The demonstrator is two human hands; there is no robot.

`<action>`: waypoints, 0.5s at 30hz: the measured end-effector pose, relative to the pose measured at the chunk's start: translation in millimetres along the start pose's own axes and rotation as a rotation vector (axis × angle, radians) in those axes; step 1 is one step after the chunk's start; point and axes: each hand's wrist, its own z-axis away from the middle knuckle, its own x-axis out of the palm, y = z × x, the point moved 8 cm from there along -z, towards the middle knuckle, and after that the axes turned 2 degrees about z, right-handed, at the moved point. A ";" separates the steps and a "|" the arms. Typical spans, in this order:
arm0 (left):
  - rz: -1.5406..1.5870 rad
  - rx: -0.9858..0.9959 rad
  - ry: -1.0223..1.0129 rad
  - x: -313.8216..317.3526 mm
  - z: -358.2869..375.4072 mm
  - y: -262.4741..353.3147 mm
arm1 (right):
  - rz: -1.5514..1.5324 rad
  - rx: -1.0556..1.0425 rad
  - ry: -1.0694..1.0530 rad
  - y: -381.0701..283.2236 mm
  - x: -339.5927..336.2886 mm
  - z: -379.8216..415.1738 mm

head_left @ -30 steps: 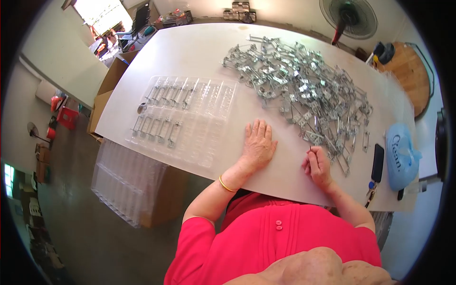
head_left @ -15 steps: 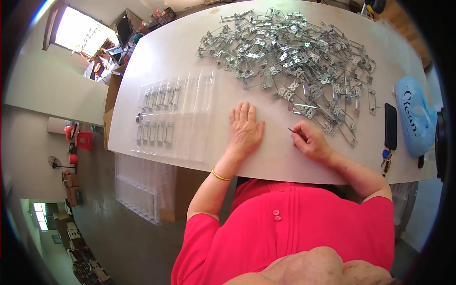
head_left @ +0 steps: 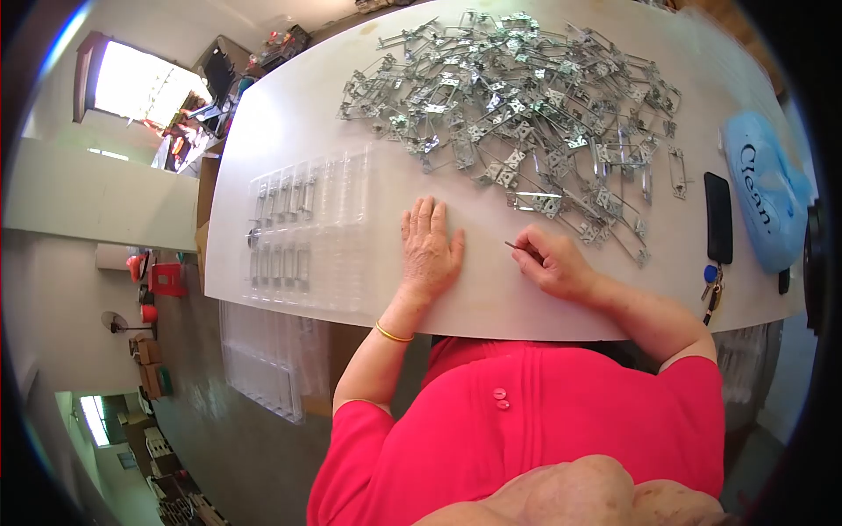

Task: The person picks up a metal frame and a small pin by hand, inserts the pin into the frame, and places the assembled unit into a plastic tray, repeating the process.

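My left hand (head_left: pixel 430 254) lies flat on the white table (head_left: pixel 386 311), palm down and holding nothing, to the right of a clear plastic tray (head_left: pixel 340 237). Two rows of metal brackets (head_left: pixel 285 197) sit in that tray's left part. My right hand (head_left: pixel 554 263) is closed in a pinch on a short, thin, dark stick (head_left: pixel 510 245) whose tip points left; the rest is hidden by the fingers. Beyond both hands spreads a large heap of loose metal brackets (head_left: pixel 526 114), its near edge close to my right hand.
To the right lie a black phone (head_left: pixel 717 217), keys with a blue tag (head_left: pixel 711 279) and a blue package marked "Clean" (head_left: pixel 765 193). More clear plastic trays (head_left: pixel 263 368) are stacked below the table's left front edge. A red stool (head_left: pixel 167 279) stands on the floor farther left.
The camera view has turned slightly, so the table and its contents appear shifted. Both hands keep the same poses and nearly the same places on the table.
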 end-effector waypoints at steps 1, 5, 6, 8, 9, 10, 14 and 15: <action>-0.005 0.001 -0.004 -1.1 -0.3 1.3 | 0.007 -0.008 -0.013 -0.8 2.4 -2.0; 0.095 -0.047 0.002 -10.7 -11.6 -3.2 | 0.049 -0.037 0.002 -5.4 -1.2 -0.4; 0.095 -0.052 0.002 -10.9 -18.2 -3.9 | 0.028 -0.038 -0.009 -6.1 -1.5 -0.8; 0.257 -0.156 0.093 -19.3 -33.9 -19.3 | -0.005 -0.049 -0.029 -7.2 -0.1 -2.7; 0.246 -0.161 0.093 -20.5 -41.7 -23.2 | -0.006 -0.026 -0.052 -4.9 0.7 -1.9; 0.245 -0.202 0.144 -23.4 -49.5 -29.7 | -0.006 -0.001 -0.072 -2.2 1.1 -2.7; 0.153 -0.148 0.210 -26.8 -75.5 -28.8 | -0.039 -0.022 -0.063 -4.4 -1.2 -1.4; 0.155 -0.153 0.201 -24.2 -79.8 -28.8 | -0.038 -0.013 -0.076 -4.3 -1.6 -2.6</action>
